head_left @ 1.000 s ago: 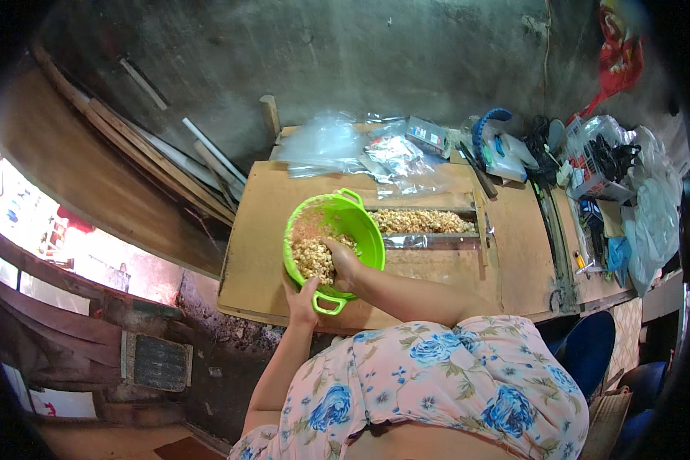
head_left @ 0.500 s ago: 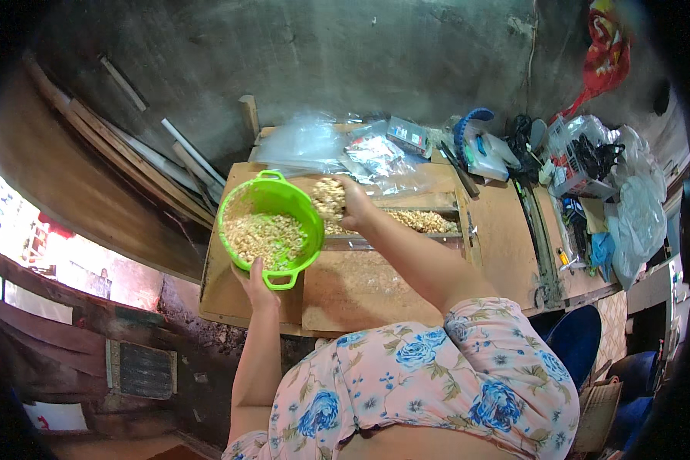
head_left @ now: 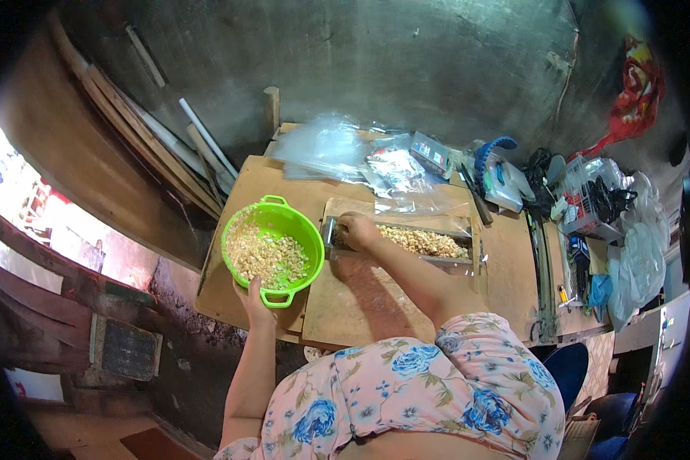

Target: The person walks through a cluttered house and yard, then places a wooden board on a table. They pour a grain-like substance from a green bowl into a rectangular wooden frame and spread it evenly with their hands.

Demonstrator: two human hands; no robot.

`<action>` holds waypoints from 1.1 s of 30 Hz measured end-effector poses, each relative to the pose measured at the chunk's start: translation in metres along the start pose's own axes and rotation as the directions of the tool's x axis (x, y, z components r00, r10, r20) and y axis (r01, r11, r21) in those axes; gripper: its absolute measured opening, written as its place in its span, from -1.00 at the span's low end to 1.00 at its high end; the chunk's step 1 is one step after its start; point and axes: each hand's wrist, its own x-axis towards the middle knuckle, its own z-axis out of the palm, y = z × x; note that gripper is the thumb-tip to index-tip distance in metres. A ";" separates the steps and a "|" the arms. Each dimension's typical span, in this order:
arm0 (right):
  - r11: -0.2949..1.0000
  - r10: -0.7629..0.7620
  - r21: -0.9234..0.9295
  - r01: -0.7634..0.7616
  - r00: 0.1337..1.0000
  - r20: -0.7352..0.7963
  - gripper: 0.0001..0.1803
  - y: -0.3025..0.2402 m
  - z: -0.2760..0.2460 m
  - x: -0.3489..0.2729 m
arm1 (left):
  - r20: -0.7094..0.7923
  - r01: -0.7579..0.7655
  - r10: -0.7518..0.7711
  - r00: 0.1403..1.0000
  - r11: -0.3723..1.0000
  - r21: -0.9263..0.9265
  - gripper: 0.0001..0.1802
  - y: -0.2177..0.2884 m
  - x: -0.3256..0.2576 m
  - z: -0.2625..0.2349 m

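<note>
Green plastic bowl (head_left: 313, 253), head view: it's at 9 o'clock of frame centre, slightly low, over the left part of the bench (head_left: 360, 307). Can't tell if its base touches the wood. Two loop handles, one at its 12 and one at its 6. Inside: loose pale-tan pieces (head_left: 262, 257), heaped toward the 9 o'clock wall, green floor showing through toward 4.

Left hand (head_left: 254, 303) has the bowl at its 7 o'clock – thumb up against the outer wall, other fingers out of sight underneath, so their exact grip can't be read.

Right hand (head_left: 358, 230) is at the bowl's 2-to-3 o'clock, down at the 9 o'clock end of a long narrow tray (head_left: 445, 262). Fingers curled downward, tips hidden – can't tell whether they pinch anything. Similar tan pieces (head_left: 423, 241) fill the tray from the hand toward its 3 o'clock end.

Around the tray: clear plastic sheets (head_left: 322, 149) at 11 o'clock, a small printed box (head_left: 431, 153) at 12, a long dark tool (head_left: 475, 195) and a curved blue piece (head_left: 483, 157) at 1. Crate (head_left: 590, 218) and clear bags (head_left: 636, 253) sit out at 3, red cloth (head_left: 635, 100) hangs at 2.
</note>
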 end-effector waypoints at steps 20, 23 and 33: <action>0.989 0.077 -0.141 -0.038 0.958 0.278 -0.78 -0.127 -0.002 -0.002 | 0.408 -0.276 0.257 0.876 0.961 -0.012 -0.01 0.014 -0.018 0.033; 0.989 -0.070 0.150 -0.003 0.873 0.483 -0.77 -0.131 0.018 -0.019 | 0.406 -0.399 0.318 0.857 0.907 0.132 0.00 0.019 -0.032 0.050; -0.218 0.308 0.706 -0.674 0.639 0.705 -0.59 -0.170 0.053 -0.022 | 0.193 -0.137 0.117 0.974 0.986 0.097 -0.15 -0.007 -0.042 0.013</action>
